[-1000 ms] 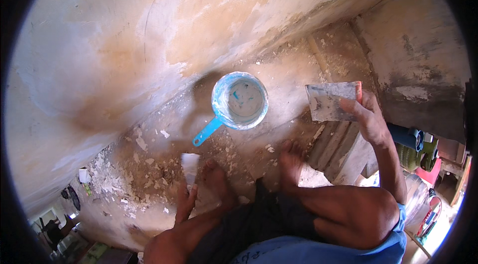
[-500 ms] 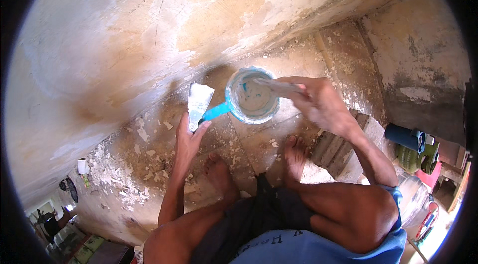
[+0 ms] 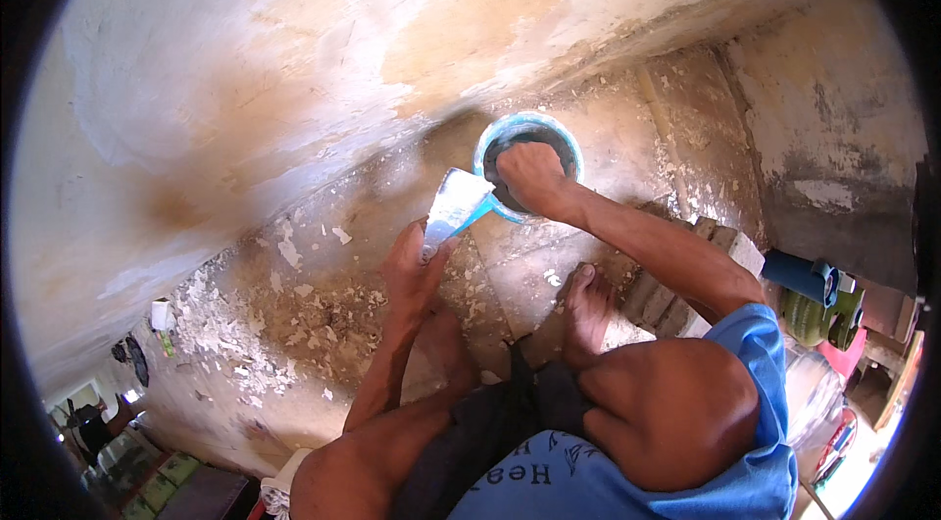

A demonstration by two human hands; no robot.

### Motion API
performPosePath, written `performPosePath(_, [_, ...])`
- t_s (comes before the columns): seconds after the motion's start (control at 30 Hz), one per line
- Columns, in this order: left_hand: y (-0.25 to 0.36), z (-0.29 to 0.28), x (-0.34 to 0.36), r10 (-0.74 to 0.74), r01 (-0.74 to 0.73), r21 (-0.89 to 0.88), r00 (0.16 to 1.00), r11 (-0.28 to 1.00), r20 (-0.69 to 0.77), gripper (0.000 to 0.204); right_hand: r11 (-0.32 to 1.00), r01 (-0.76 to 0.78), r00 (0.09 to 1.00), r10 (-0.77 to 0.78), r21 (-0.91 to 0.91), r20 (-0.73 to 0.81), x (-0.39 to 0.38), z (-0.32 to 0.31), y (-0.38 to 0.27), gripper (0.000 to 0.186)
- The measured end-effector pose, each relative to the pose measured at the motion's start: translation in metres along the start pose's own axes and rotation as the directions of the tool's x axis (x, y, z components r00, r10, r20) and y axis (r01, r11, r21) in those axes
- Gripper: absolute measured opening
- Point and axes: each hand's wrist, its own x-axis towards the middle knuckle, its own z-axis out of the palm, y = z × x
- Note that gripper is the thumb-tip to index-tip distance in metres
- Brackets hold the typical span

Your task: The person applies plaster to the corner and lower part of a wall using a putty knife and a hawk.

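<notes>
My left hand (image 3: 415, 263) is closed around the blue handle of a plastic dipper (image 3: 578, 149). The same hand also grips a putty knife (image 3: 457, 201), its wide blade coated in white and slanting up beside the handle. A fist is made by my right hand (image 3: 534, 177), which reaches down into the dipper's bowl. The thin pale tool it held half a second ago is now hidden under the hand. Whitish paste smears the dipper's rim, and the bowl's inside lies in shadow.
A patchy, scraped wall (image 3: 323, 59) rises ahead. Paint flakes (image 3: 235, 344) litter the floor around my bare feet (image 3: 588, 309). To the right lie stacked blocks (image 3: 720, 250), a dark blue cylindrical thing (image 3: 799, 272) and a green rounded object (image 3: 804, 316). A small white cup (image 3: 162, 314) stands far left.
My right hand has gone from beside the dipper down into its bowl, taking the thin tool out of sight. The dipper, putty knife and left hand have shifted right in the picture.
</notes>
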Motion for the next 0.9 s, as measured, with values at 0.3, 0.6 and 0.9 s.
performPosePath(0.3, [-0.006, 0.006, -0.003, 0.033, -0.032, 0.025, 0.998, 0.999, -0.06, 0.033, 0.973, 0.228, 0.964, -0.22, -0.038, 0.15, 0.003, 0.007, 0.002, 0.012])
performPosePath(0.6, [0.008, -0.008, 0.003, 0.033, -0.031, 0.042, 0.998, 0.999, -0.049, 0.029, 0.944, 0.328, 0.912, -0.312, -0.019, 0.267, 0.012, -0.012, 0.024, 0.018])
performPosePath(0.9, [0.005, -0.04, 0.004, -0.108, 0.115, -0.213, 0.993, 0.97, 0.043, 0.051, 0.492, -0.238, 0.965, 0.02, 0.838, 0.262, -0.053, -0.124, 0.056, 0.032])
